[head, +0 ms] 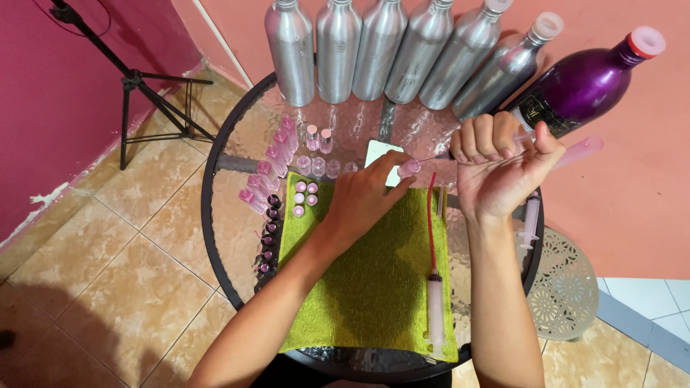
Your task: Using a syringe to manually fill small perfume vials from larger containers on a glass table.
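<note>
My left hand (368, 192) holds a small clear vial with a pink cap (409, 168) above the green towel (374, 287). My right hand (499, 162) grips a pink syringe (575, 152) whose thin needle points left at the vial's top. The two hands are close together over the far edge of the towel. Several small pink-capped vials (305, 197) stand on the towel's far left corner.
A round glass table (215, 215) carries a row of silver bottles (381, 50), a purple bottle (582, 82), rows of small vials (277, 154) at left and dark ones (269, 237). A syringe with a red tube (434, 302) lies on the towel, another syringe (530, 219) at right. A tripod (136, 86) stands on the floor.
</note>
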